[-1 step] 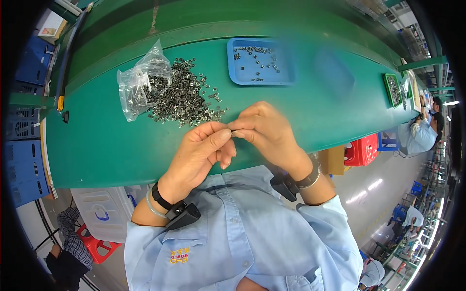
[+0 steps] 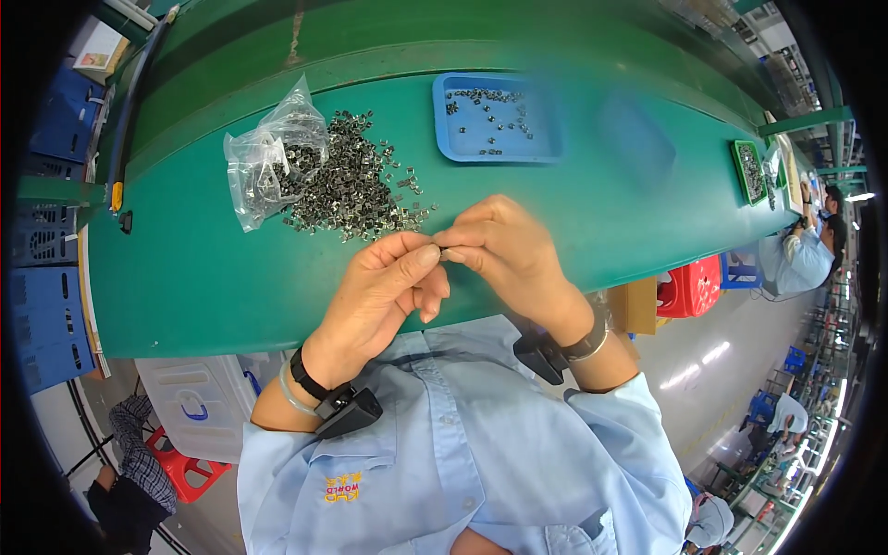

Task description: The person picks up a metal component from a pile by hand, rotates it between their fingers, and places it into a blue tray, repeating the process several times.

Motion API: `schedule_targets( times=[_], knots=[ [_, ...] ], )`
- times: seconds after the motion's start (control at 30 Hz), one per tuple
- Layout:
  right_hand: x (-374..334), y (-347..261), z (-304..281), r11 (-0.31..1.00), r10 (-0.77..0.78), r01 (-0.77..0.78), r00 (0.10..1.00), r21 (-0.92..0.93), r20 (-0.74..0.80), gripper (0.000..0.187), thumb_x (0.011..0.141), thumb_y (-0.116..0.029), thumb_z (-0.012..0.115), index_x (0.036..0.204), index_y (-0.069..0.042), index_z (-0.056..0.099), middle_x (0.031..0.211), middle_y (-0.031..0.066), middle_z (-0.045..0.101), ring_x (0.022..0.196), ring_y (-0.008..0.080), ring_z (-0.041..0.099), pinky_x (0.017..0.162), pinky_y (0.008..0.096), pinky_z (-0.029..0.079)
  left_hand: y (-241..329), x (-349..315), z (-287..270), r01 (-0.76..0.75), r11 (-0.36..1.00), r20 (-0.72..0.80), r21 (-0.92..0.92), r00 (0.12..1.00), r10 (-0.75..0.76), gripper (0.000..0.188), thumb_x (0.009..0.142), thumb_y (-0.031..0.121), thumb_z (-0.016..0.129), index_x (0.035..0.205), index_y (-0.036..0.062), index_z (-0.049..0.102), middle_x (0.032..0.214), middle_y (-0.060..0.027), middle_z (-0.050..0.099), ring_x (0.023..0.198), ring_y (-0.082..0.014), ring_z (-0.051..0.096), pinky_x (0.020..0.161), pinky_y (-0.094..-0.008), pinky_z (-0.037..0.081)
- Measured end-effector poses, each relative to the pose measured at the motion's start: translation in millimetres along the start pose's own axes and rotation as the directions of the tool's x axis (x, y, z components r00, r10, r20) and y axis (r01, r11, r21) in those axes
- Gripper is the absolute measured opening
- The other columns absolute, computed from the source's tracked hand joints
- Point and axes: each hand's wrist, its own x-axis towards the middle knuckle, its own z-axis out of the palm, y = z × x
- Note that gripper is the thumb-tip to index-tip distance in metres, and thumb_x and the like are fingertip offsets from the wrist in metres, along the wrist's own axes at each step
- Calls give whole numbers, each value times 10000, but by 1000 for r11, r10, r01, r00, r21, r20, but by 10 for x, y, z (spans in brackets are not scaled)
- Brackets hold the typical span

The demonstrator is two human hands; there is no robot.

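Red stool (image 2: pixel 694 285), grey floor (image 2: pixel 708 402)

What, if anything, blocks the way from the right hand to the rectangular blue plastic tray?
Nothing visible: between the right hand and the tray, only smooth green tabletop shows. The heap of small, shiny dark metal parts lies left of that path.

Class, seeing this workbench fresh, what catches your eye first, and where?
First, the heap of small, dark, metallic-looking pieces, left of centre on the green tabletop, against a crumpled clear plastic bag. Nearer the wearer, the left hand and right hand meet at the fingertips. Beyond them sits a shallow blue plastic tray.
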Motion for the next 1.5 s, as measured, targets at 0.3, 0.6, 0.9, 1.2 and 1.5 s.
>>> schedule_targets(
  times=[0.3,0.6,0.9,1.2,1.5],
  knots=[
    [-109,-144,129,992,-31,12,988,-125,-152,205,730,-30,711,919,-69,643,871,57,611,793,222,592,664,332,478,-52,-86,145,-91,995,-77,-32,993,88,181,946,194,530,1002,23,551,785,-90,632,580,-123,562,499,-237,449],
    [-62,-152,77,989,-95,80,988,-125,-120,182,726,-27,710,883,-77,634,877,47,600,824,222,572,690,328,470,45,-129,164,-109,991,-56,76,992,113,199,940,201,543,994,10,548,808,-101,642,609,-125,592,495,-225,460],
    [-71,-193,154,991,87,-73,989,115,-121,147,752,-45,696,881,-85,638,875,33,594,850,200,556,727,316,458,31,-114,142,-131,983,-58,128,989,139,180,929,209,562,931,29,558,749,-86,635,588,-124,585,503,-221,461],
    [-93,-257,167,975,152,-125,978,183,-143,109,786,-57,681,888,-77,646,881,33,600,839,180,554,725,299,458,-13,-109,125,-172,978,-31,117,984,177,183,930,231,561,885,57,534,707,-74,622,591,-129,586,517,-219,440],
    [-113,-246,154,956,212,-178,969,232,-126,87,801,-59,671,883,-72,647,878,33,601,830,172,554,723,290,457,-6,-103,151,-158,985,4,73,987,158,198,954,244,519,900,54,528,751,-85,631,659,-159,615,543,-237,440]
  ],
)
